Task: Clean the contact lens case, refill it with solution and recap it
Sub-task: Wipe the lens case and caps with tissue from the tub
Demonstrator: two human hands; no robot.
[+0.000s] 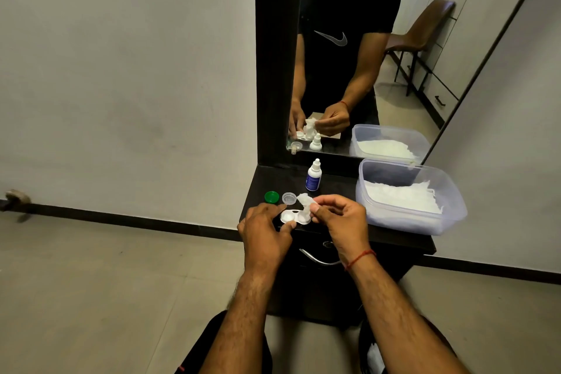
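The white contact lens case (pixel 288 217) lies uncapped near the front edge of the dark dresser top (pixel 340 185). My left hand (pixel 264 234) pinches its left end between thumb and fingers. My right hand (pixel 340 222) holds a twisted white tissue (pixel 304 205) whose lower end is pressed into the case's right well. Behind the case lie a green cap (pixel 271 197) and a clear cap (pixel 289 198), both off. The small white solution bottle (pixel 314 175) stands upright further back, capped.
A clear plastic tub (pixel 437 222) with white tissues fills the right side of the dresser top. A mirror (pixel 349 55) stands behind. A drawer handle (pixel 315 259) sits below the front edge. Floor lies to the left.
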